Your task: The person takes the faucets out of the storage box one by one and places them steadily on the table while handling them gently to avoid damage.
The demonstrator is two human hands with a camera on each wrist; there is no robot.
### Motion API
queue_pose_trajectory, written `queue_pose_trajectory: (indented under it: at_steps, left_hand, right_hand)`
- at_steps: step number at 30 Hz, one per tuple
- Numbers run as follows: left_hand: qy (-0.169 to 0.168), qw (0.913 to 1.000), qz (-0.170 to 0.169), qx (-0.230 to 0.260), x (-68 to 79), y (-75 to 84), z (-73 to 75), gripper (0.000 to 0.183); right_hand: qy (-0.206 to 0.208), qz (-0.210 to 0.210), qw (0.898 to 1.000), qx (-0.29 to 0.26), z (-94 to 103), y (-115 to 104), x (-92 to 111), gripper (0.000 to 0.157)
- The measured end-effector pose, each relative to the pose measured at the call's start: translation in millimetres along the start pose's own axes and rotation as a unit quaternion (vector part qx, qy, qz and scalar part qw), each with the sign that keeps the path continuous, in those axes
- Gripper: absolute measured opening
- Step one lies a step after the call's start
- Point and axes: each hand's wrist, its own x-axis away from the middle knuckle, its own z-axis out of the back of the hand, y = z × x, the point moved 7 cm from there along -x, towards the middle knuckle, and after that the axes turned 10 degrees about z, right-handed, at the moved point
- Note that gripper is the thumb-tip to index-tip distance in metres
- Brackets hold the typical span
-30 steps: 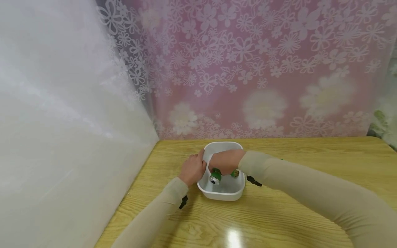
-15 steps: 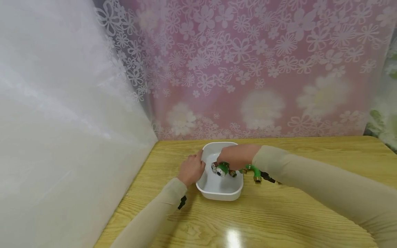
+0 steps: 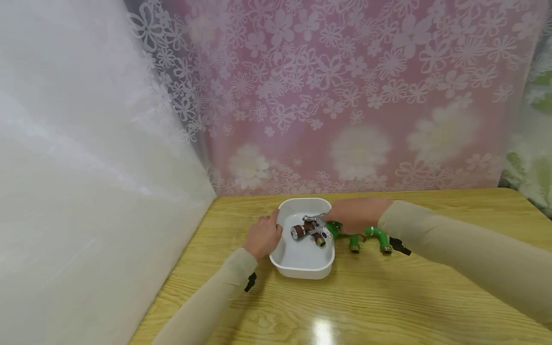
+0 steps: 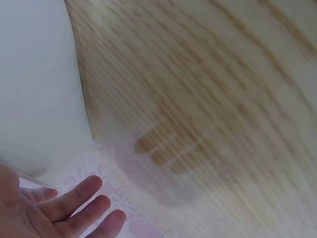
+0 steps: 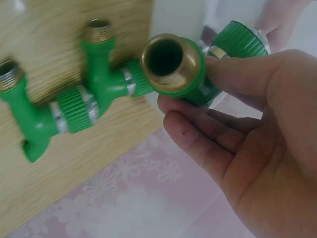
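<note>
At the left rim of a white plastic basin (image 3: 297, 275) my left hand (image 3: 263, 235) rests, one straight finger along the edge. Its fingers (image 4: 79, 218) lie loosely extended outside the wall in the left wrist view. My right hand (image 3: 358, 215), over the basin's right side, pinches a green pipe fitting (image 5: 99, 89) between thumb and fingers. The fitting has ribbed collars, several brass threaded ends and a silver-faced knob (image 5: 240, 39). Part of it reaches past the right rim. Inside the basin lies a brown valve fitting (image 3: 308, 227) with a chrome lever, partly hidden.
The basin stands on a wood-grain table (image 3: 267, 306). A white sheet (image 3: 86, 191) borders the left side, and a pink flowered curtain (image 3: 323, 120) hangs behind the back edge. A dark wrist strap part (image 3: 400, 246) sits under the right cuff.
My right hand has moved to the right with the green pipe fitting, uncovering the brown valve fitting in the basin. My left hand has stayed at the rim.
</note>
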Motion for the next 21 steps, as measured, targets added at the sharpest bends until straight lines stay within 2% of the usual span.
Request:
queue_pose_trajectory:
  at_steps: [7, 15, 21]
  left_hand:
    - [0.006, 0.9999, -0.004, 0.010, 1.0, 0.4, 1.4, 0.051]
    - [0.006, 1.0000, 0.002, 0.003, 0.6, -0.8, -0.3, 0.051]
    - [0.012, 0.9999, -0.002, -0.001, -0.1, 0.3, -0.1, 0.050]
  right_hand:
    - [0.002, -0.031, 0.999, -0.025, -10.8, 23, 22, 0.034]
    - [-0.003, -0.036, 0.998, -0.045, -14.8, 32, 45, 0.027]
    - [0.008, -0.043, 0.998, -0.052, -22.6, 46, 60, 0.027]
